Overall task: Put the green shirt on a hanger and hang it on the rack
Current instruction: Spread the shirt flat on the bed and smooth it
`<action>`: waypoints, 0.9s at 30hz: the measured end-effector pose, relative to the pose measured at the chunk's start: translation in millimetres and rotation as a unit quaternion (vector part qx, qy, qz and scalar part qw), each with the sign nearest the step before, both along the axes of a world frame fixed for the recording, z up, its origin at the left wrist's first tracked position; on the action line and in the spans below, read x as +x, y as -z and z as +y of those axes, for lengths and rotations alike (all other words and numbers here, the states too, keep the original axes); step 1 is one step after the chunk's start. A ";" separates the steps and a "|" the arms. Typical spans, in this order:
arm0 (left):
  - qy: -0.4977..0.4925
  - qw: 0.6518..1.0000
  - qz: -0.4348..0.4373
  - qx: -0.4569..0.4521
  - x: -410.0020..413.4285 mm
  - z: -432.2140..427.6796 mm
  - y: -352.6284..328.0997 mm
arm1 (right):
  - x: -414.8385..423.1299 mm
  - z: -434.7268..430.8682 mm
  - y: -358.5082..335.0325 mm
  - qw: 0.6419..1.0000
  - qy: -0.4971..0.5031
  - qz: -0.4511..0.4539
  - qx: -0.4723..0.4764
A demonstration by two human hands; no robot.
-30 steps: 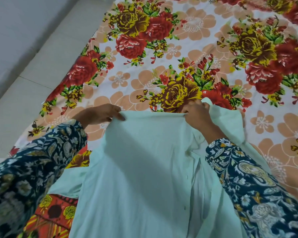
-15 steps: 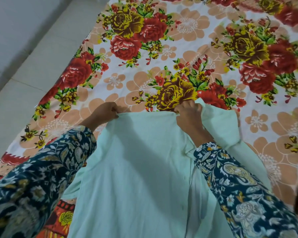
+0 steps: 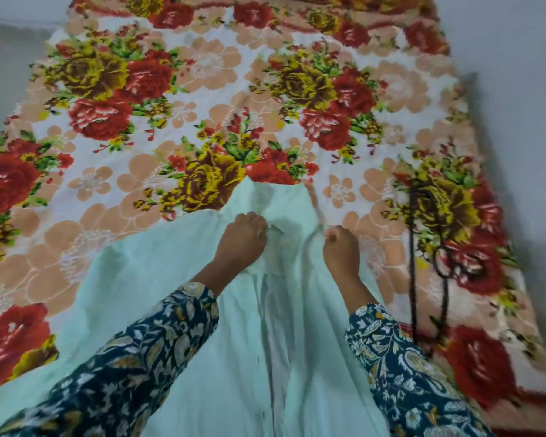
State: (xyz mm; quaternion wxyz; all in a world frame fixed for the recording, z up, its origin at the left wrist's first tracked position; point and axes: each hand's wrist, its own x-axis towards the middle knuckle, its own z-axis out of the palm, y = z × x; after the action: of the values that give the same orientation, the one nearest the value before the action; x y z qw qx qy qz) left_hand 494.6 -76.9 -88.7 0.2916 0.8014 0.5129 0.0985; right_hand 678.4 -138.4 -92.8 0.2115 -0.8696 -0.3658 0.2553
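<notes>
Two hands work on the green shirt (image 3: 177, 310), pale mint in colour, which lies spread over the near part of a floral bedsheet (image 3: 202, 99) and runs off the bottom of the frame. Left hand (image 3: 245, 236) curled into a loose fist, fingers pinching a fold of shirt fabric near the top middle of the garment. Right hand (image 3: 341, 247) also closed in a fist, pinching the shirt's right-hand edge just beside the left one; the two hands are near each other but apart, with bunched cloth between them. Fabric rises to a peak just beyond the hands, and long creases run from there down toward the viewer. A few small buttons show along a vertical line on the shirt below the left wrist. Both forearms wear dark blue floral-print sleeves (image 3: 133, 367). Bedsheet is white and peach with big red and yellow roses, covering a bed; plain grey-white surface shows at the left and right edges. To the right of the shirt, on the sheet, lies a thin dark object (image 3: 413, 266) with long straight runs and a loop, well apart from the right hand; blurred, cannot tell what it is. Whole frame is slightly motion-blurred.
</notes>
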 end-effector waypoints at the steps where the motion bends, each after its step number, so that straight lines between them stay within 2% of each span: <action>1: 0.036 0.999 0.017 0.001 18.7 -3.3 1.9 | 18.0 -9.1 3.3 0.999 0.033 0.008 -0.022; 5: 0.174 0.976 0.124 0.038 76.9 -13.3 7.0 | 73.7 -33.7 21.5 0.993 0.083 0.067 -0.059; 7: 0.232 0.951 0.187 0.078 102.4 -12.8 7.8 | 90.3 -35.9 21.8 0.983 0.087 0.152 -0.055; 11: 0.259 0.909 0.309 0.107 118.8 6.8 9.2 | 104.6 -32.6 11.3 0.949 0.063 0.298 -0.087; 13: 0.268 0.902 0.315 0.122 121.0 18.2 9.7 | 114.6 -33.4 9.2 0.924 0.050 0.364 -0.102; 16: 0.249 0.924 0.268 0.111 115.7 32.1 6.7 | 125.9 -33.9 6.5 0.881 0.004 0.444 -0.167; 17: 0.239 0.933 0.245 0.107 113.1 35.3 6.4 | 130.1 -32.5 7.6 0.880 -0.014 0.433 -0.192; 19: 0.223 0.949 0.195 0.112 106.8 37.2 6.7 | 140.1 -25.2 11.0 0.916 -0.022 0.343 -0.208; 21: 0.216 0.956 0.154 0.130 101.6 35.5 9.4 | 154.4 -16.6 13.2 0.965 0.000 0.195 -0.173; 23: 0.215 0.955 0.147 0.141 97.8 33.4 12.6 | 164.1 -11.1 12.7 0.990 -0.005 0.043 -0.131; 24: 0.214 0.955 0.150 0.143 96.0 31.6 14.6 | 164.3 -11.4 14.0 0.994 -0.007 0.005 -0.104; 27: 0.196 0.954 0.148 0.172 92.5 20.2 20.8 | 149.8 -18.4 15.3 0.998 0.015 -0.023 -0.052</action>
State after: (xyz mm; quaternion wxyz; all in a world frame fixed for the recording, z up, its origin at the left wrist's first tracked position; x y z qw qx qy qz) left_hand 587.1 -56.7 -109.4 0.0837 0.9297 0.3587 0.0068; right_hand 828.2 -156.8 -108.1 0.1611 -0.8905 -0.3440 0.2503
